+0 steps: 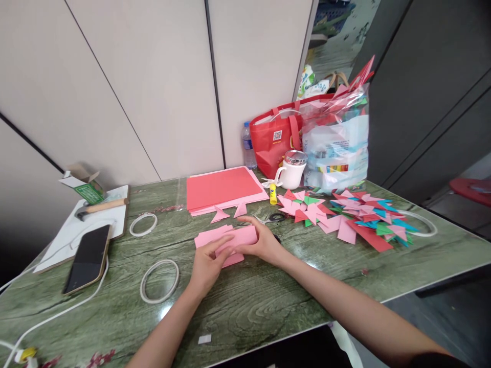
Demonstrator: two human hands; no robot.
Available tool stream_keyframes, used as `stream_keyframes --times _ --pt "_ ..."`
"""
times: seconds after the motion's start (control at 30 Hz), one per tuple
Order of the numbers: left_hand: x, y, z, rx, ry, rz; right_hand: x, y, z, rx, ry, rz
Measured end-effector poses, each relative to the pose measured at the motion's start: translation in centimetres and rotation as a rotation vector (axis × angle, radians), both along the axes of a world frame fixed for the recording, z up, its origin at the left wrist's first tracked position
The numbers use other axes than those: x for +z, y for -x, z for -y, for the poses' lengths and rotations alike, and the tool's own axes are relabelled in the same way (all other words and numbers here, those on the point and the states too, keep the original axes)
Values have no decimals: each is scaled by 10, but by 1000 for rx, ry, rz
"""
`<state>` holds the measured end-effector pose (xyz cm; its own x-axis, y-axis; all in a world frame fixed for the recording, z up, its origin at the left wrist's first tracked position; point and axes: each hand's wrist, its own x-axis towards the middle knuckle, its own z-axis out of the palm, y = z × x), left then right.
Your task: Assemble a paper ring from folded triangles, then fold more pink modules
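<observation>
Both my hands work on a pink paper sheet [230, 239] lying on the green wood-grain table [245, 301]. My left hand [207, 263] presses its fingers down on the sheet's near part, pinching a folded flap. From the right side, my right hand [263, 240] curls its fingers over the paper's folded edge. Two small pink folded triangles [229, 212] lie just behind the sheet.
A stack of pink and red paper [224, 190] lies behind. A pile of coloured folded triangles [349, 217] is at right, with a glue stick [272, 194], white mug [291, 170], red bag [278, 140] and plastic bag [337, 145]. A phone [88, 258], tape rings [159, 281] and cable lie left.
</observation>
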<state>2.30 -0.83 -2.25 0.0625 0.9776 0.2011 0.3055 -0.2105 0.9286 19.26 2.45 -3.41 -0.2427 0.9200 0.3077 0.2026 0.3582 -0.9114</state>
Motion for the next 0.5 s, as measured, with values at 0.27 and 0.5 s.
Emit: stream_keyframes --times 0.27,0.5 --pt "-1 2 -1 -19 -7 34 5 -3 -2 72 106 -25" --pt "0 0 0 15 16 37 1 1 -1 118 262 -190"
